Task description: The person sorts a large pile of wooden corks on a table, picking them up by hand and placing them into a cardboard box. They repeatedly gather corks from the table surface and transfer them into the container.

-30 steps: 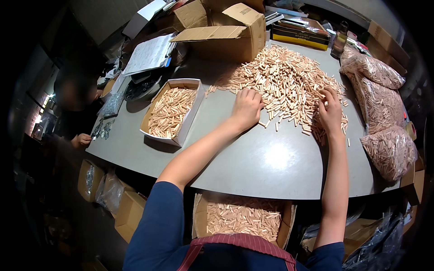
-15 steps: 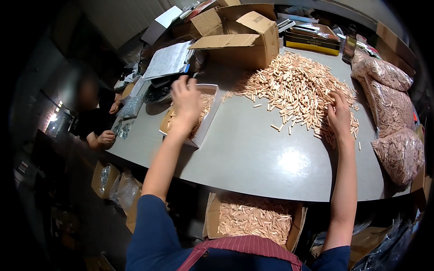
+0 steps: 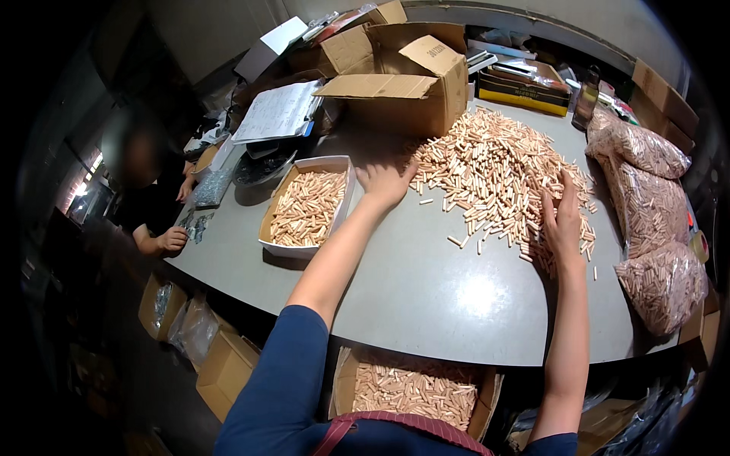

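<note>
Smooth grey table (image 3: 426, 296), curved near edge, glossy bare stretch in front of the person. Across its far half sprawls a loose pile of pale wooden dowels (image 3: 494, 159), short ridged cylinders, thinning to strays at the near fringe. Right side: lumpy clear plastic bags (image 3: 646, 197) stuffed with dowels, hugging the rim. Behind, an open cardboard box (image 3: 411, 83). Left, a shallow white tray (image 3: 306, 205) full of dowels. Left hand (image 3: 384, 182) flat between tray and pile, fingers together, holding nothing. Right hand (image 3: 563, 220) presses on the pile's near edge, fingers (image 3: 566, 186) spread.
</note>
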The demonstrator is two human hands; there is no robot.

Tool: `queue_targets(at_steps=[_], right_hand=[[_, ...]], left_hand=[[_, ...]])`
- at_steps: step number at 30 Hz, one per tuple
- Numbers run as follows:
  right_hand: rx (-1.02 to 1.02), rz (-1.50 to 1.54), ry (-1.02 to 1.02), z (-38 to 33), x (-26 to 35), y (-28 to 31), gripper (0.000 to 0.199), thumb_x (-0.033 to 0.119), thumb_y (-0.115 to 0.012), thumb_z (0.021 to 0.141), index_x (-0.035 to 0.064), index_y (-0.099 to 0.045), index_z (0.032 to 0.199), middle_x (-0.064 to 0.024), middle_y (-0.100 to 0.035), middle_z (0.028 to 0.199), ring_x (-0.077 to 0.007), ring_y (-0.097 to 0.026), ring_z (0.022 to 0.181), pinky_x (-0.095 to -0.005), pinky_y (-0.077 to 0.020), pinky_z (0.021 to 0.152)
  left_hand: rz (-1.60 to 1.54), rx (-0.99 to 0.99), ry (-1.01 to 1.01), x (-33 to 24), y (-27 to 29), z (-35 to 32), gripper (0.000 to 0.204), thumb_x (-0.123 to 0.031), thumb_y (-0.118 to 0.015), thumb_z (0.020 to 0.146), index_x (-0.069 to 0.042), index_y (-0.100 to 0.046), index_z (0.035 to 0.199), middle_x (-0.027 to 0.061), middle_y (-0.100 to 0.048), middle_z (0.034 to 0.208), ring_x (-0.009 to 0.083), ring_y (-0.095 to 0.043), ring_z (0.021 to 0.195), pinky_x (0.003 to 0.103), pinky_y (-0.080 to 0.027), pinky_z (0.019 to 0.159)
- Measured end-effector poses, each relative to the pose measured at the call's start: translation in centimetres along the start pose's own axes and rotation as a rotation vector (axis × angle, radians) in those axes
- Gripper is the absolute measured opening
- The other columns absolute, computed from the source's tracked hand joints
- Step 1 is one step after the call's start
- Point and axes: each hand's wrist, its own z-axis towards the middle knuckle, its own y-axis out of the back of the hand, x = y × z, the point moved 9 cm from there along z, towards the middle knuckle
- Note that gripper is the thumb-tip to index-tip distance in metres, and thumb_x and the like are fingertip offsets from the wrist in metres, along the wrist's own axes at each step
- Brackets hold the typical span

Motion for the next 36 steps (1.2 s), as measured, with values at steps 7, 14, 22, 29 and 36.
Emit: queue_targets(at_steps=[7,14,22,29,36], right_hand=[[0.106,-0.012,0.145,-0.3,2.0,-1.4,0.050,0.019,-0.060,0.103,0.0031,-0.045,0.148,-0.0229,-0.052,0.147,-0.0397,-0.066,0.112,-0.0434,-0.0551,0.094],[0.182,0.020,0.079,-0.6,1.5,-2.3,0.042,0.020,-0.060,0.103,0.0069,-0.053,0.142,-0.0175,-0.053,0.148,-0.0344,-0.070,0.100,-0.0416,-0.0568,0.086],[0.139,0.042,0.093,-0.6,2.4,-1.1,0.044,0.019,-0.060,0.103,0.0051,-0.050,0.144,-0.0162,-0.052,0.147,-0.0294,-0.072,0.088,-0.0407,-0.0572,0.082],[0.147,0.070,0.067,-0.4,1.7,-1.5,0.047,0.020,-0.060,0.103,0.0030,-0.048,0.145,-0.0214,-0.051,0.148,-0.0371,-0.070,0.103,-0.0422,-0.0564,0.089],[0.159,0.071,0.121,-0.5,2.9,-1.0,0.035,0.022,-0.059,0.105,0.0027,-0.058,0.134,-0.0172,-0.059,0.141,-0.0397,-0.066,0.114,-0.0439,-0.0549,0.095]], left_hand=[[-0.234,0.098,-0.166,-4.3,-0.1,0.6,0.073,-0.063,-0.044,0.101,-0.020,-0.038,0.160,0.0156,-0.048,0.158,0.0396,-0.046,0.144,0.061,-0.019,0.122],[-0.280,-0.146,-0.666,-7.9,1.5,-6.1,0.058,-0.044,-0.055,0.102,-0.002,-0.057,0.143,0.0221,-0.061,0.136,0.0384,-0.052,0.131,0.046,-0.038,0.111],[-0.170,-0.090,-0.603,-8.3,2.8,-10.5,0.057,-0.051,-0.042,0.106,-0.023,-0.046,0.156,0.0171,-0.039,0.162,0.0400,-0.029,0.151,0.072,-0.016,0.118],[-0.049,-0.155,0.077,4.7,1.3,2.2,0.067,-0.048,-0.038,0.107,0.010,-0.064,0.129,0.0346,-0.051,0.146,0.0474,-0.041,0.143,0.052,-0.023,0.125],[-0.675,0.110,-0.328,-3.0,1.3,-4.3,0.049,-0.031,-0.042,0.110,0.005,-0.060,0.139,0.0220,-0.062,0.141,0.0313,-0.057,0.133,0.040,-0.041,0.115]])
